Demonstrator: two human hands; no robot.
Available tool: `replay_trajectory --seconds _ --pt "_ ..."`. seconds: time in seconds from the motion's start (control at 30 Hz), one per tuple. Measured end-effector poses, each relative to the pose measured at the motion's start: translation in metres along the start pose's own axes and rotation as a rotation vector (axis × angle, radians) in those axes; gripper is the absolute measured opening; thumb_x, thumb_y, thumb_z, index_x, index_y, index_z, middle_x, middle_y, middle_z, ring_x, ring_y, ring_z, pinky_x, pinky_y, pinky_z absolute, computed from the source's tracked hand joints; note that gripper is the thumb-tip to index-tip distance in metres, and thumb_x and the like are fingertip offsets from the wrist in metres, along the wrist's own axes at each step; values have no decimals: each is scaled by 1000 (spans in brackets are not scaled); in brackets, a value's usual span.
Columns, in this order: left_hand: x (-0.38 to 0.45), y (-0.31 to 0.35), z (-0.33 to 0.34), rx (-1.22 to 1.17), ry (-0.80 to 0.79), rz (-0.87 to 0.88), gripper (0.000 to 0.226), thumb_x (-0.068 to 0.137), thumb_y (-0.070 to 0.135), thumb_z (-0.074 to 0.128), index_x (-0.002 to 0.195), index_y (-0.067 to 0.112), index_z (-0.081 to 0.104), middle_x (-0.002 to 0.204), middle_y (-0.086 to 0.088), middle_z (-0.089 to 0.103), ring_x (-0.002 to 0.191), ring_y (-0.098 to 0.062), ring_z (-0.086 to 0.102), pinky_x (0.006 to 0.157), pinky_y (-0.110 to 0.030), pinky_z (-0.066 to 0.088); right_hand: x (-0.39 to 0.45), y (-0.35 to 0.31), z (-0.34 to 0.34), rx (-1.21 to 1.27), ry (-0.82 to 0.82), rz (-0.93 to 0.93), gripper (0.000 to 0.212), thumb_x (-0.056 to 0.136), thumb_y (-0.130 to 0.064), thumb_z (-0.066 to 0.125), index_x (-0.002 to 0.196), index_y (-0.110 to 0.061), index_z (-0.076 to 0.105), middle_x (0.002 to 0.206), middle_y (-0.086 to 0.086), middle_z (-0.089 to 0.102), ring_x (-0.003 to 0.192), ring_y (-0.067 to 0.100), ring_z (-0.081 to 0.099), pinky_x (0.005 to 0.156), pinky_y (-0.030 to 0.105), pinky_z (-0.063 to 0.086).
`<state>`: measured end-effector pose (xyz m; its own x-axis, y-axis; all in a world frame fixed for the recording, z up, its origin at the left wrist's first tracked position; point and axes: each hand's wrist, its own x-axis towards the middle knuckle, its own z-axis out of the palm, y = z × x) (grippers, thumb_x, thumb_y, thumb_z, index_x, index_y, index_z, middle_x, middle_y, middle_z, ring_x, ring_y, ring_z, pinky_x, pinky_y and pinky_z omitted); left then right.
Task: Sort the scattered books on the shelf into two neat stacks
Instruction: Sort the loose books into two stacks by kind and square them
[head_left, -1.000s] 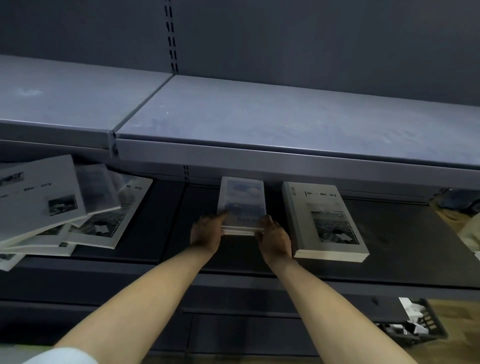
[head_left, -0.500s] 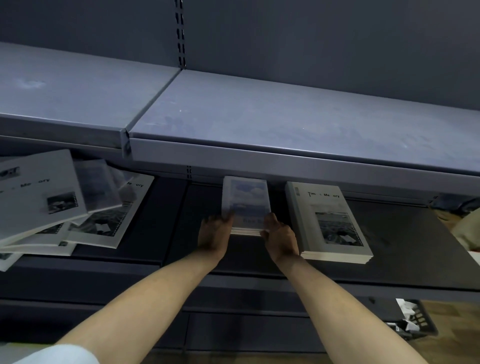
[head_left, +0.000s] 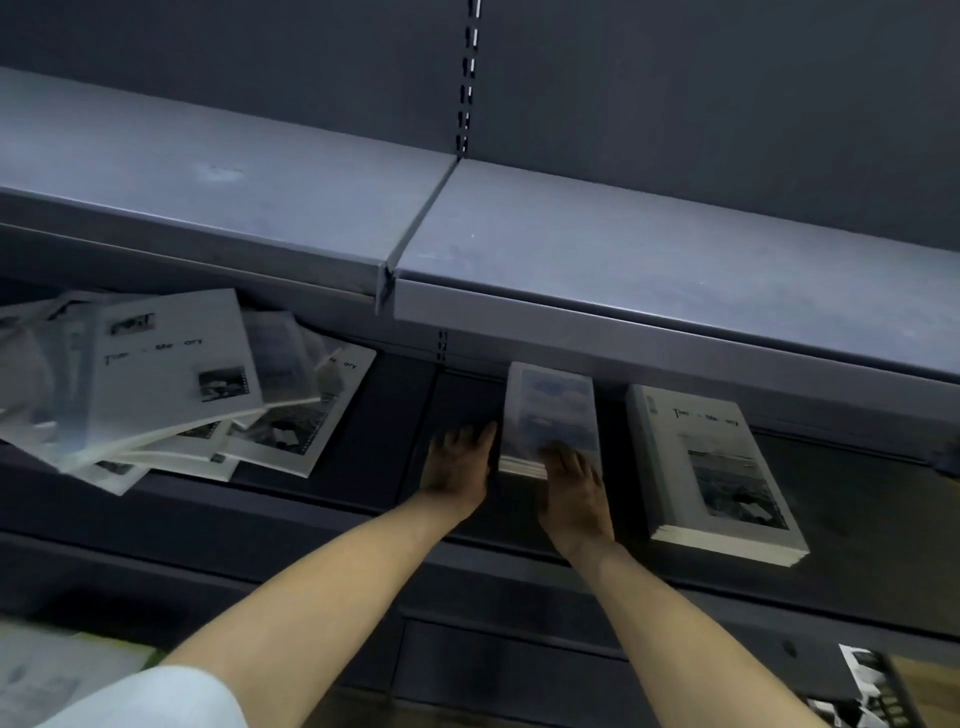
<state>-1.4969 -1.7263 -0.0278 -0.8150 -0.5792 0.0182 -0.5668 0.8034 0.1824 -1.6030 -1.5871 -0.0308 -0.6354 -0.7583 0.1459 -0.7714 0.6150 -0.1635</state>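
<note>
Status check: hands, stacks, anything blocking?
Left hand flat beside small stack; right hand on its near edge. Large stack squared. Scattered pile unsorted. Nothing blocking.

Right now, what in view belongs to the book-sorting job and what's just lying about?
Job:
- small-book stack, left hand against its left side, right hand on its near end
- large-book stack to its right
- scattered pile of books at the left
- lower shelf they lie on

Lying about:
- upper shelf
- crate at the bottom right, on the floor
</note>
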Motion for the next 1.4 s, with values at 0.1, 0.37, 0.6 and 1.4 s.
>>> replay_trajectory --seconds 0.1,0.37,0.6,1.4 --pt "-8 -18 -10 70 1 -22 65 99 26 45 154 22 12 151 -12 32 135 -32 33 115 -45 21 5 -24 -5 29 63 56 60 86 -22 66 142 -22 43 147 4 39 137 26 34 114 43 29" --pt "-33 -70 -28 104 31 -92 64 94 31 50 151 21 23 149 -11 34 133 -32 33 115 -47 20 11 -109 -6 138 -112 -169 53 97 -23 49 148 -24 34 151 3 32 136 23 34 114 34 29" --pt "-64 -144 -52 144 99 -248 64 97 31 46 153 19 19 156 -18 19 143 -36 19 116 -47 20 21 -210 4 160 -175 -343 47 95 -24 49 141 -23 41 145 2 37 130 25 38 107 37 36" --pt "-134 -257 -58 233 257 -346 66 94 9 48 153 26 22 156 -8 22 146 -33 15 115 -58 16 26 -336 36 50 -222 -425 98 87 -13 65 155 -32 -2 161 4 -20 149 32 -9 122 46 10"
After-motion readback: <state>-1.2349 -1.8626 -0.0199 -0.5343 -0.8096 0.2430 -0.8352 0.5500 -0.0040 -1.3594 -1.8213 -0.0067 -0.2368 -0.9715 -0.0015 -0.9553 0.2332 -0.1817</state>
